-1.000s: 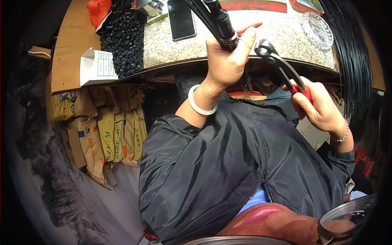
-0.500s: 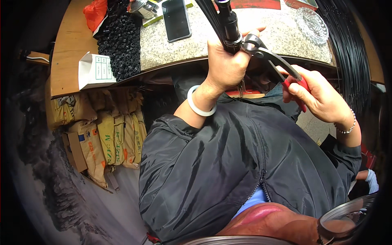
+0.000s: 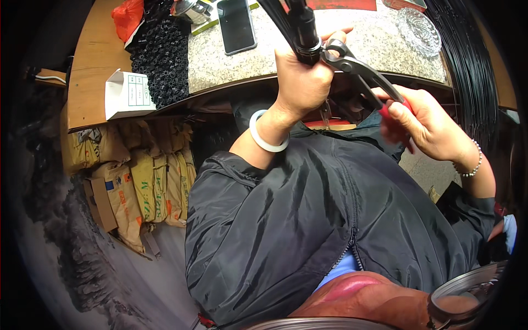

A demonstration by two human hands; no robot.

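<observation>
My left hand (image 3: 302, 82) is wrapped around a black cylindrical part (image 3: 302, 30) with a bundle of thin black rods running up beside it. A shiny metal ring circles the part's lower end, just above my fist. Against that ring rests the rounded jaw end of a pair of pincers (image 3: 357, 69); I cannot tell whether the jaws bite on it. My right hand (image 3: 429, 124) grips the pincers by their red handles, with the lower fingers blurred by motion. Below my left fist, thin metal ends (image 3: 326, 113) hang down.
On the speckled worktop (image 3: 231, 71) are a phone (image 3: 236, 27), a glass dish (image 3: 419, 33) and a metal tin (image 3: 192, 10). Small black parts (image 3: 159, 66) are heaped by a white box (image 3: 129, 94) and a red bag (image 3: 128, 19). Long black rods (image 3: 467, 66) hang at right. Sacks (image 3: 146, 187) stand below.
My left hand and the black part have shifted slightly left and down, and the pincers have followed, jaws still at the ring. The fingers on the lower handle have moved.
</observation>
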